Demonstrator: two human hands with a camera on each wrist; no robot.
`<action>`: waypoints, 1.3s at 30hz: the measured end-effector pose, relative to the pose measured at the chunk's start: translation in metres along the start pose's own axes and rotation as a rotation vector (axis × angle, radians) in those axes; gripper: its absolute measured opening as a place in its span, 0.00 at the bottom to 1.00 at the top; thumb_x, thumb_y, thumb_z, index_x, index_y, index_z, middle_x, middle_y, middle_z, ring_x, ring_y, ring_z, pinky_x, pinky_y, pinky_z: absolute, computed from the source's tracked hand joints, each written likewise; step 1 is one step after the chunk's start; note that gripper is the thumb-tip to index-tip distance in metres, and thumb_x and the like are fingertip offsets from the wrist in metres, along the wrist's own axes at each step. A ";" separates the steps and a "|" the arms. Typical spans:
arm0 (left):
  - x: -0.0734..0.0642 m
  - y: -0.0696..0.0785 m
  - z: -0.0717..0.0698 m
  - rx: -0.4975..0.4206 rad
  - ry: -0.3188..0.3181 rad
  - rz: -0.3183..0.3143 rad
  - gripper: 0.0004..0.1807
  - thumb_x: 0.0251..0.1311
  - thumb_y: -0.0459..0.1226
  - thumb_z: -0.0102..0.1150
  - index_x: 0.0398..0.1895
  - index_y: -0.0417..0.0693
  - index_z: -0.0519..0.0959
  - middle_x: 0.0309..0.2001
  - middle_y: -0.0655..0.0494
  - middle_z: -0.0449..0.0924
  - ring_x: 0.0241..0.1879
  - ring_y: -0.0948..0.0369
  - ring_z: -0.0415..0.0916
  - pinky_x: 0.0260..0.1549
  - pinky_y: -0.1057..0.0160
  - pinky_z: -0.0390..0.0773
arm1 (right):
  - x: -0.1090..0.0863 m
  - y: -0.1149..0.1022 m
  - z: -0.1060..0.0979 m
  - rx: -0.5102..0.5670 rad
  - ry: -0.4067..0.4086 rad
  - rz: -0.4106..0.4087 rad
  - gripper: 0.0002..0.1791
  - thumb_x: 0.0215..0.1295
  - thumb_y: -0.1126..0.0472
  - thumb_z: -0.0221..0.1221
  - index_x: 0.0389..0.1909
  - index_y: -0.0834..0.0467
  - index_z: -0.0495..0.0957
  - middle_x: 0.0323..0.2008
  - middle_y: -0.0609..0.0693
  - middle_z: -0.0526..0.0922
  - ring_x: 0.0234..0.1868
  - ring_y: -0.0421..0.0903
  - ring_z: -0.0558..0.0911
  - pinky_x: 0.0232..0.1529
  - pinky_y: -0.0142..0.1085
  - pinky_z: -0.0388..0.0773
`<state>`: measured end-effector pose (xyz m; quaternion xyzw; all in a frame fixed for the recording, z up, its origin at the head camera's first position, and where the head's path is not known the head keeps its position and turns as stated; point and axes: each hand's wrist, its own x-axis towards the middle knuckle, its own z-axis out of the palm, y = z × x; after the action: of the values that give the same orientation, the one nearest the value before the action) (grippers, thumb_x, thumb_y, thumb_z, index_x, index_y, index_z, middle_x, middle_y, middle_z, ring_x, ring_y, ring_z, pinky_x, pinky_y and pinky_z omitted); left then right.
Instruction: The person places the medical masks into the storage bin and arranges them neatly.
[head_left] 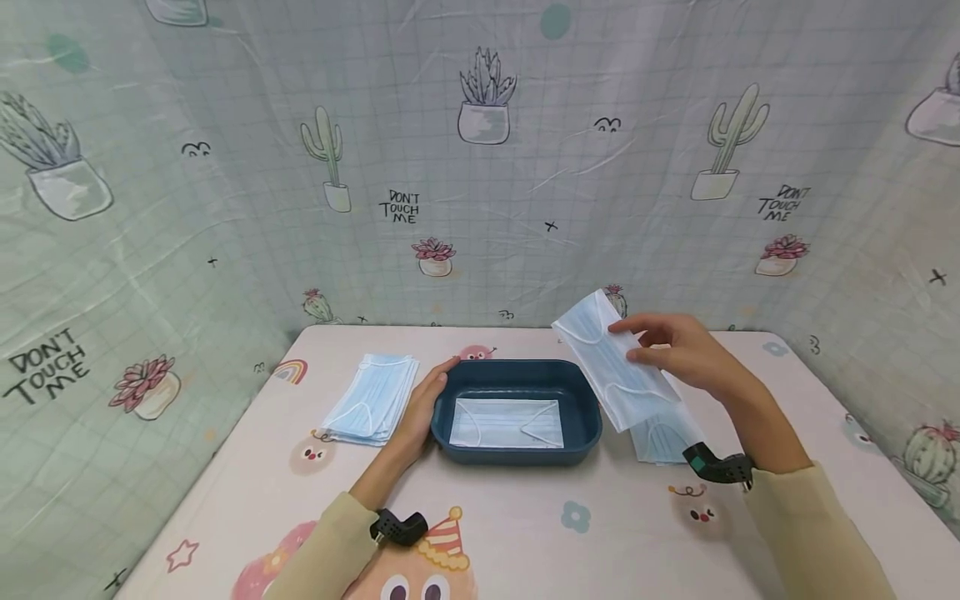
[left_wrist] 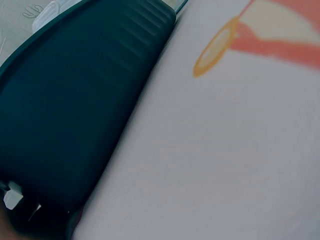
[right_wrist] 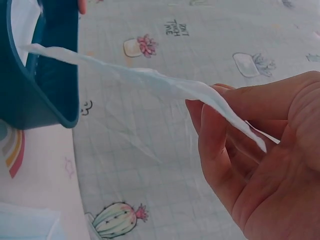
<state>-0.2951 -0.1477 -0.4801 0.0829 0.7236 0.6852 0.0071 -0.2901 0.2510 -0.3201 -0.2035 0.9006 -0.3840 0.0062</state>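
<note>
My right hand [head_left: 678, 346] pinches a pale blue face mask [head_left: 618, 362] between thumb and fingers, above the right end of a dark blue basin [head_left: 517, 457]. In the right wrist view the held mask [right_wrist: 165, 82] shows edge-on, its far end overlapping the basin [right_wrist: 47, 107]. My left hand [head_left: 423, 408] lies along the basin's left end, fingers extended against the outside and fingertips at the rim. Inside the basin, a face mask [head_left: 506, 423] lies flat with its ear loops showing. The left wrist view shows mostly the basin's outer wall [left_wrist: 75, 100].
Left of the basin lies a stack of face masks [head_left: 371, 400]. Another mask [head_left: 663, 437] lies on the table to the right, partly hidden by the held one. The patterned table [head_left: 517, 533] ends at a printed curtain [head_left: 525, 192] behind and at the sides.
</note>
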 end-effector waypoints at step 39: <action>0.001 -0.001 -0.001 -0.003 0.008 -0.001 0.25 0.82 0.46 0.34 0.77 0.57 0.67 0.80 0.57 0.62 0.83 0.54 0.50 0.83 0.47 0.44 | 0.082 -0.035 0.047 -0.005 -0.296 -0.119 0.24 0.66 0.76 0.56 0.55 0.53 0.87 0.64 0.59 0.81 0.55 0.57 0.84 0.51 0.46 0.88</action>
<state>-0.2963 -0.1481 -0.4806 0.0798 0.7225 0.6867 0.0043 -0.3445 0.1667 -0.3173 -0.3109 0.8772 -0.3471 0.1153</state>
